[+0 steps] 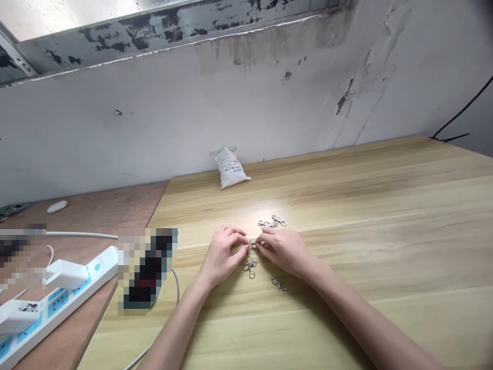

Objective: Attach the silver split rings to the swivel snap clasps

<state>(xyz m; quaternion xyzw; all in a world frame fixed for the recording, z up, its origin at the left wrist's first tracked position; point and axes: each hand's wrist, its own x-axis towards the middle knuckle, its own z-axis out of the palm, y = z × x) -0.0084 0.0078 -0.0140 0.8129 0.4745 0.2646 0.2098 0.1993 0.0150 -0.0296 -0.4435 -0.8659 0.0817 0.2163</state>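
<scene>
My left hand (225, 253) and my right hand (284, 250) meet over the wooden table, both closed in a pinch. Between their fingertips is a small metal clasp (251, 244), partly covered by the fingers. Just beyond my right hand lies a small pile of silver clasps with rings (274, 221). Several metal rings (250, 264) lie close together, nearer to me and below the pinching fingertips. A single swivel clasp with a ring (279, 283) rests apart on the table, under my right forearm's near side.
A white plastic packet (231, 168) stands by the wall at the back. On the left are a blurred-out phone-like object (146, 275), a white power strip (73, 295) with chargers, and a white cable (177, 288). A white oval object (57, 206) lies on the brown table.
</scene>
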